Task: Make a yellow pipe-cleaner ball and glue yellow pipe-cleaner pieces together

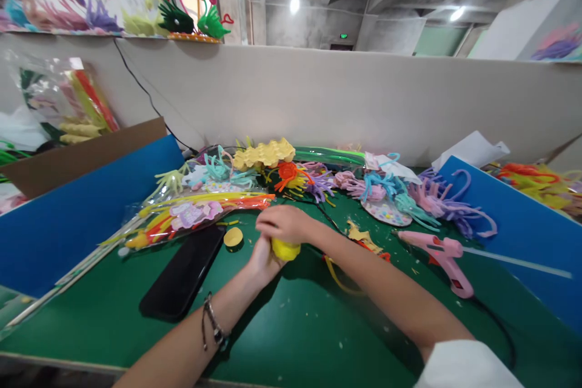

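Above the middle of the green table, my left hand (pixel 264 256) is closed round a small, bright yellow rounded piece (pixel 285 250), whose exact kind I cannot make out. My right hand (pixel 285 222) lies across its top with the fingers bent and pressed together near my left fingertips. What those right fingers pinch, if anything, is hidden. Just left of my hands sits a small round tub with a pale yellow top (pixel 233 237). A black phone (pixel 184 273) lies beside my left forearm.
A pink glue gun (pixel 439 254) with its cord rests at the right. Bagged yellow and orange pipe cleaners (pixel 200 212) lie at the left. Pastel fuzzy pieces (pixel 382 191) and a yellow egg-carton strip (pixel 265 153) line the back. Blue panels (pixel 91 212) flank both sides.
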A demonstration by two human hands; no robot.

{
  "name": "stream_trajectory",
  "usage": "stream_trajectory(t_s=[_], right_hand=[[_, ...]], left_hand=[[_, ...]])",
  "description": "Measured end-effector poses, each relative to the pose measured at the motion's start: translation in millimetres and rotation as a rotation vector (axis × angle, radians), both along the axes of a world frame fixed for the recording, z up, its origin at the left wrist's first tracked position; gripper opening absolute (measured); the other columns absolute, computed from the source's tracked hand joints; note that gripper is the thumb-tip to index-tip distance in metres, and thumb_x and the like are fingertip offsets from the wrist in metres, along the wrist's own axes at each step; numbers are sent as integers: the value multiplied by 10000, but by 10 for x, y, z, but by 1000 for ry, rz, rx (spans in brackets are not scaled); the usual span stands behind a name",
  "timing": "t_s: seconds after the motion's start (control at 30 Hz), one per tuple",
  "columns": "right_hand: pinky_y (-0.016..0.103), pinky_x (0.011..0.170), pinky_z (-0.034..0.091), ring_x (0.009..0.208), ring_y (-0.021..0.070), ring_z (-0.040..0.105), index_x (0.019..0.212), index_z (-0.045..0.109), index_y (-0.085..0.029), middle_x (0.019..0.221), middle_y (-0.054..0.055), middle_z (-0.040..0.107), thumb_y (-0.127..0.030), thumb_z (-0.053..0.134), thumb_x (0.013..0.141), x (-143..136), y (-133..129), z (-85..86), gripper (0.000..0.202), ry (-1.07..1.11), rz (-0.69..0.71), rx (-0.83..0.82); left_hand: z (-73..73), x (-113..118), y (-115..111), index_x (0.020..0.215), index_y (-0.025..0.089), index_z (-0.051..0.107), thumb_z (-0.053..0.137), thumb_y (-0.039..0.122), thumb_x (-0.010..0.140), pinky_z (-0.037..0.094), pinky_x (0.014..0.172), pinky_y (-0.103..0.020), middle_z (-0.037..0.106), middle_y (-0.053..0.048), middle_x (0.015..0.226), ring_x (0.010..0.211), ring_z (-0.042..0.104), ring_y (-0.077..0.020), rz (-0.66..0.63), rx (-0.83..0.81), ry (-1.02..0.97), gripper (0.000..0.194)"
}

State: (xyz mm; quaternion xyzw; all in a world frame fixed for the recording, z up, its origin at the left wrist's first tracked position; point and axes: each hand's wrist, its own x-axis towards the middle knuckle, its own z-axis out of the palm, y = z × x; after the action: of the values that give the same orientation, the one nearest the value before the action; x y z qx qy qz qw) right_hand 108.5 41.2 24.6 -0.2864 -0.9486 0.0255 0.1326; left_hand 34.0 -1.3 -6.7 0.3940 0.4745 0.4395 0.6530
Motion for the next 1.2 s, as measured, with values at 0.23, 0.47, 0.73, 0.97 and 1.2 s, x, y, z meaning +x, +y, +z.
stream_trajectory(t_s=[0.23, 0.47, 0.73, 0.97, 1.2], right_hand=[[250, 634, 454, 679, 108, 576, 793, 599, -99, 754, 22, 622, -189, 539, 787, 121, 673, -96, 108, 89, -288, -299], [320, 690, 496, 809, 133, 573, 1061, 512, -136, 988, 53, 570, -307, 467, 848, -139, 800, -315, 276, 163, -340, -480], [291, 658, 486, 741, 111, 571, 952, 556, -123, 894, 30, 592, -280, 491, 835, 77, 886, -54, 206, 13, -278, -512], [223, 608, 382, 661, 121, 539, 776, 651, -123, 685, 21, 609, -91, 611, 671, 343, 647, 4, 117, -118, -199, -415], [246, 624, 359, 671, 144, 520, 598, 605, -109, 670, 53, 583, 34, 555, 588, 308, 498, -196, 152, -68, -172, -362]], left_hand=[[-101, -68, -101, 881, 155, 591, 397, 149, 717, 391, 796, -274, 584, -48, 880, 850, 541, -170, 131, 85, 72, 254], [-87, -4, -134, 654, 189, 603, 470, 56, 620, 294, 918, -299, 577, -29, 871, 970, 469, -186, 180, 300, 206, 192], [-140, -70, -108, 657, 164, 576, 466, 178, 704, 400, 651, -260, 553, -21, 714, 693, 510, -150, 120, 549, 356, 121], [-133, -110, -89, 872, 180, 561, 475, 180, 703, 398, 721, -241, 545, -6, 799, 753, 506, -130, 316, 481, 263, 190], [-141, -211, 12, 770, 179, 507, 417, 240, 720, 421, 648, -239, 547, 2, 718, 662, 521, -125, 450, 312, 195, 119]])
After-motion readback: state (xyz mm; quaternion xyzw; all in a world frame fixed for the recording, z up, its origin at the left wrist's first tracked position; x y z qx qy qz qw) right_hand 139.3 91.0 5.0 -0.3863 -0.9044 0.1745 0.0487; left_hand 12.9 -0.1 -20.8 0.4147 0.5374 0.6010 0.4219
